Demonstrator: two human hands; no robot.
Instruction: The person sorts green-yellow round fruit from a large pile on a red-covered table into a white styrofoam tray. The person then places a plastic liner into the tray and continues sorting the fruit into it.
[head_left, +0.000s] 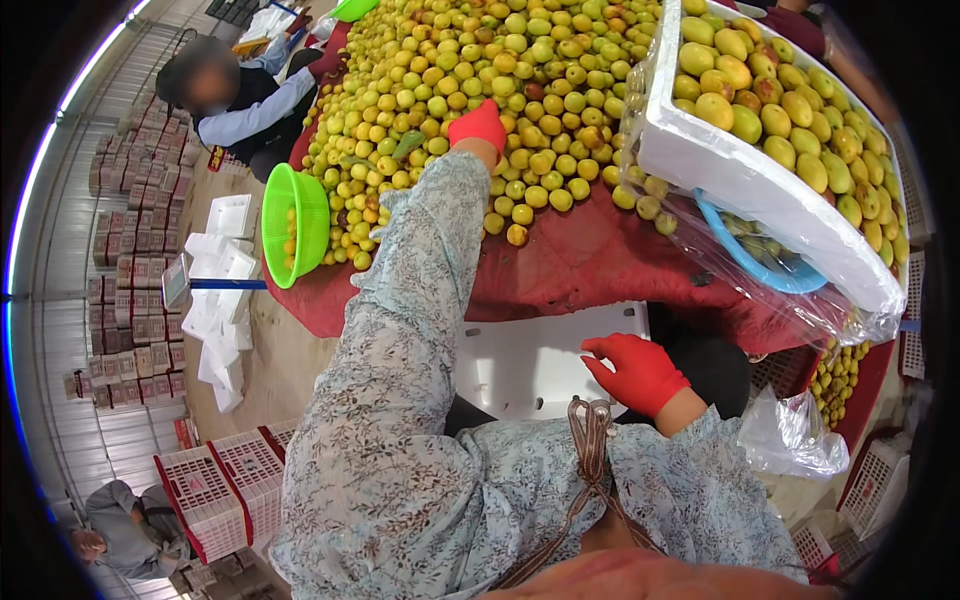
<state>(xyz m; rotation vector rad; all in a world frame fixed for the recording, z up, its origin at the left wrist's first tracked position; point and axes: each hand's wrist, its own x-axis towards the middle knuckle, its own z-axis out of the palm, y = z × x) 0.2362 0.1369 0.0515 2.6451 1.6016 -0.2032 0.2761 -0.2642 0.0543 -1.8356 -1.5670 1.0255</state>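
Observation:
My left hand (478, 127), in a red glove, reaches out over a broad heap of yellow-green jujubes (420, 90). Its fingers are bent down among the fruit and hidden from me, so whether they grip any is unclear. My right hand (637, 373), gloved in red too, hovers near my lap with thumb and finger apart and nothing between them. Below it is a white foam box (495, 360) with shaded inner walls. A red cloth (547, 262) lies under the heap. One green leaf (408, 144) rests on the fruit left of my left hand.
A white foam box (720, 172) full of jujubes, partly wrapped in plastic film, stands at the right by a blue basin (795, 277). A green basket (300, 225) sits at the left edge. A co-worker (255, 112) sits beyond; stacked crates (225, 495) stand lower left.

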